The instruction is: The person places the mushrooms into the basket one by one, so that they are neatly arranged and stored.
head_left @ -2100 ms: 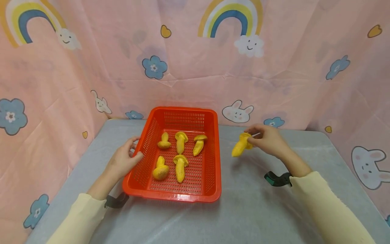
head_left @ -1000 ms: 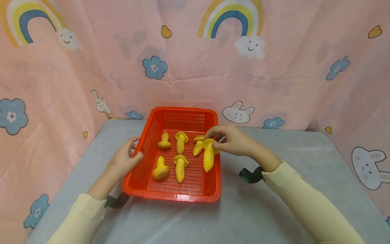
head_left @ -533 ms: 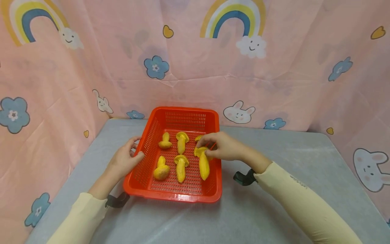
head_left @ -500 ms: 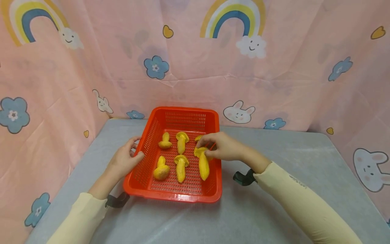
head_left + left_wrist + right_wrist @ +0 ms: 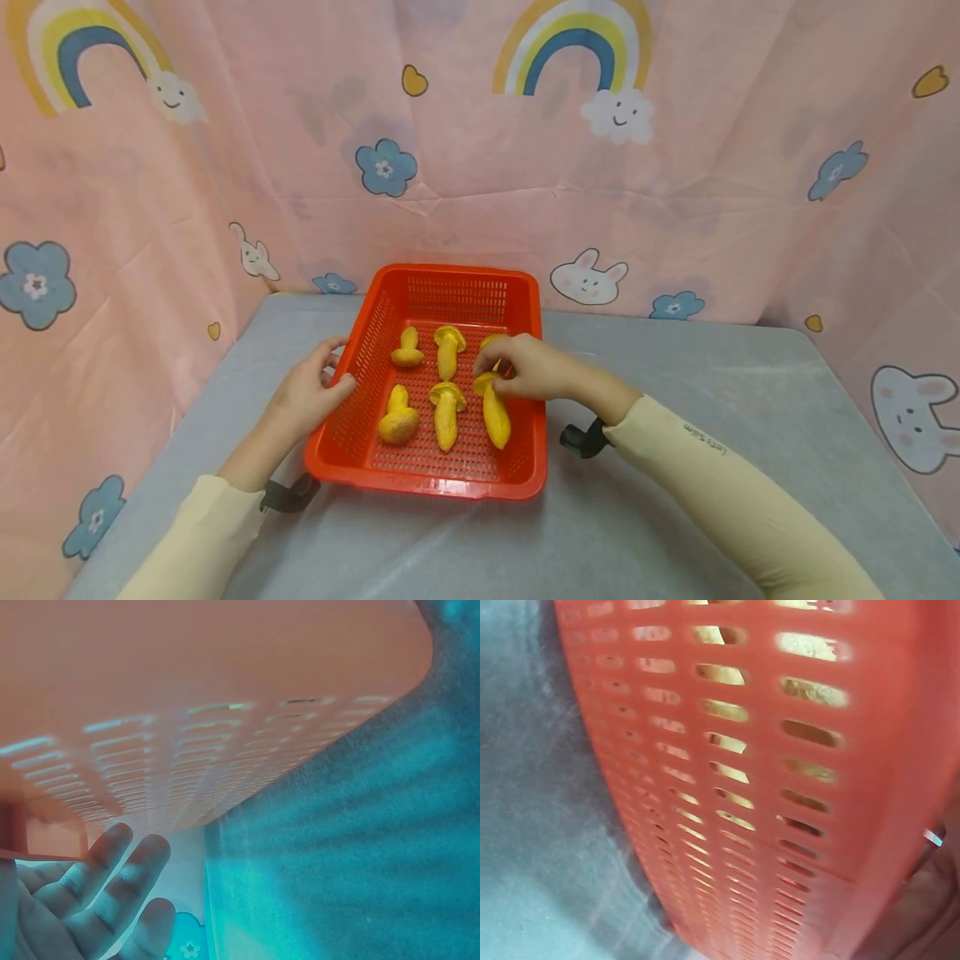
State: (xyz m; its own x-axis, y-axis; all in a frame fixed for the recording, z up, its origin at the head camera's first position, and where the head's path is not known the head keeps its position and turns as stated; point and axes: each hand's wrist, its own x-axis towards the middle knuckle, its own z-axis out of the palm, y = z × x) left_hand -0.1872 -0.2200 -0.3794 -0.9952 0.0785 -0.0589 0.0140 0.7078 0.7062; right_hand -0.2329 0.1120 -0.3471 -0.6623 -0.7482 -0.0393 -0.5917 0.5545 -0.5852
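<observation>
A red plastic basket with slotted walls holds several yellow mushrooms, laid in two rows. My left hand holds its left rim, thumb over the edge and fingers outside; in the left wrist view those fingers curve below the rim. Inside at the right, my right hand pinches the cap of a yellow mushroom, its stem pointing toward me, low over the basket floor. Just behind, another mushroom is mostly hidden by that hand. The right wrist view shows mainly the slotted outer wall.
The basket stands on a grey table, near its back edge. A pink curtain with rainbows, rabbits and flowers hangs behind and at both sides. Each wrist carries a dark camera mount, such as the one on the right.
My right hand has carried its mushroom leftward from over the table, across the basket's right rim, and down to the front right of the basket floor. The left hand has stayed at the rim.
</observation>
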